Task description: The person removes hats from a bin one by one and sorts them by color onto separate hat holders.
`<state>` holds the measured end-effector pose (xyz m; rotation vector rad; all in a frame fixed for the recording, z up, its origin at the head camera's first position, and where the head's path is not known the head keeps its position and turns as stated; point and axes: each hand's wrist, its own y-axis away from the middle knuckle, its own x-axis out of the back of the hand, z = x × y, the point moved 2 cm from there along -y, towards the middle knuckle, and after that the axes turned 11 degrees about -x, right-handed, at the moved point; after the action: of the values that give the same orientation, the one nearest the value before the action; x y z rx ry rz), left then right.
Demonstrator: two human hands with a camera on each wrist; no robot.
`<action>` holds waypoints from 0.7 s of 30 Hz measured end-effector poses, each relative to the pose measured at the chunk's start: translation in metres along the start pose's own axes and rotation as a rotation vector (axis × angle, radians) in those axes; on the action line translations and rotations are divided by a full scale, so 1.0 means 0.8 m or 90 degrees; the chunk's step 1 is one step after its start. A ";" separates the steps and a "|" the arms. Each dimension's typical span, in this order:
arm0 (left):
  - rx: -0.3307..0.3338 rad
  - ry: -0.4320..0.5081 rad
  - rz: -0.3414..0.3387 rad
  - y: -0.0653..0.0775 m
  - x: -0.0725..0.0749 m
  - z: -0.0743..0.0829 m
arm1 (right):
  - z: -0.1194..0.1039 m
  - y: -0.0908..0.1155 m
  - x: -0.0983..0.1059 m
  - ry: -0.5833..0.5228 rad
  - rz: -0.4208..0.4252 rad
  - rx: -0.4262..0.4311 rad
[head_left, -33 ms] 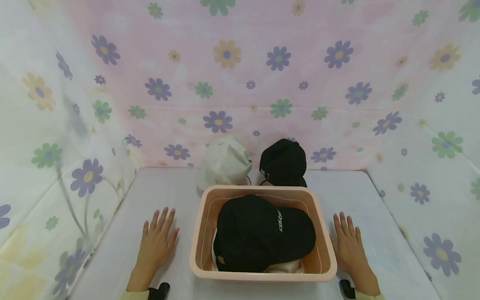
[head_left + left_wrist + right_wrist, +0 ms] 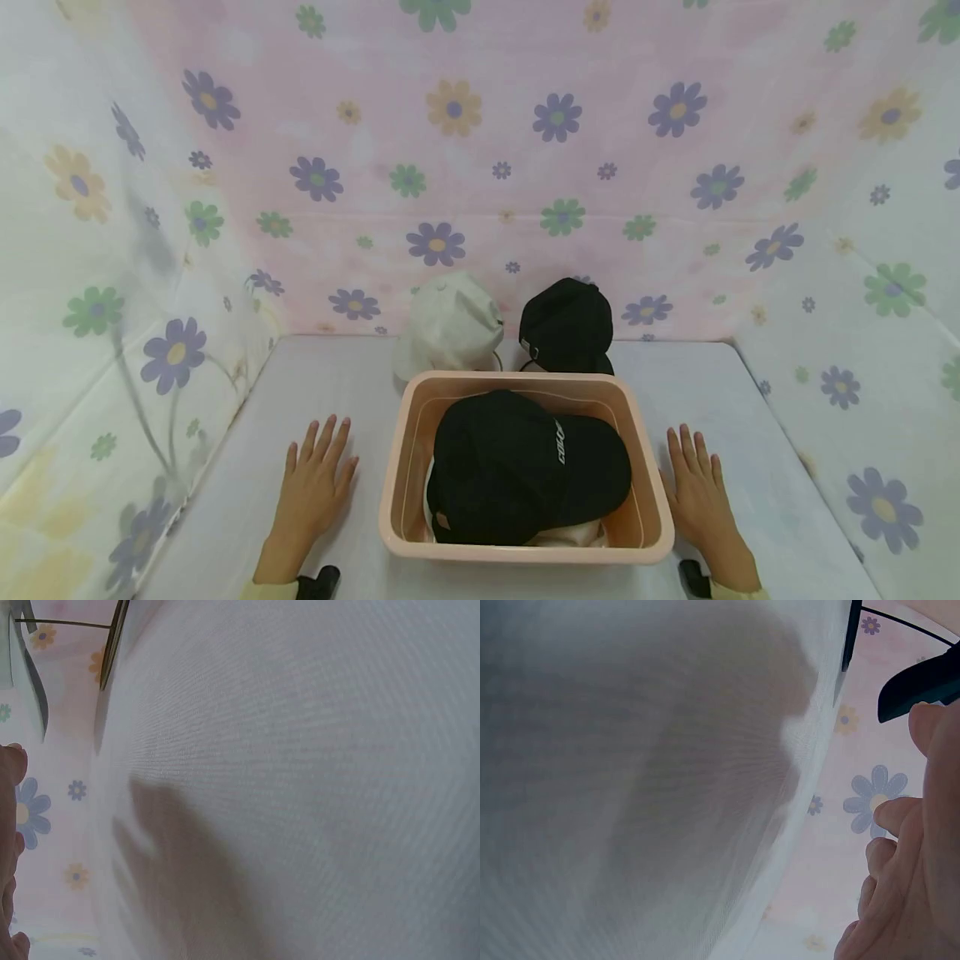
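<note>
A black cap with white lettering near its brim lies in a peach plastic bin. Beneath it some pale fabric shows, mostly hidden. To the left of the bin, my left hand is held palm down with its fingers straight, apart from the bin. On the other side my right hand has straight fingers too. Its thumb is close to the bin's right wall; whether they touch I cannot tell. Neither hand holds anything. Shadows of the hands fall on the white cloth in both wrist views.
Behind the bin stand a cream cap on the left and another black cap on the right, apparently on thin stands. The bin hides their lower parts. Flower-patterned cloth walls enclose the white table at the back and both sides.
</note>
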<state>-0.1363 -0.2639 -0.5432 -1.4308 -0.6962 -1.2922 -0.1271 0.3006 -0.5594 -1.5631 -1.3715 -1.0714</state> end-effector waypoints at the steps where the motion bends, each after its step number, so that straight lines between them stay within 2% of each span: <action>1: 0.001 0.002 0.001 0.000 0.000 0.000 | 0.000 0.000 0.000 -0.001 0.003 0.000; 12: -0.001 0.013 0.007 0.001 0.003 0.001 | 0.000 0.006 0.003 -0.006 0.033 0.010; 21: -0.003 0.012 0.010 0.001 0.006 0.002 | -0.001 0.003 0.005 -0.002 0.014 -0.006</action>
<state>-0.1340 -0.2639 -0.5384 -1.4247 -0.6684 -1.2942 -0.1246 0.3009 -0.5550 -1.5826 -1.3504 -1.0643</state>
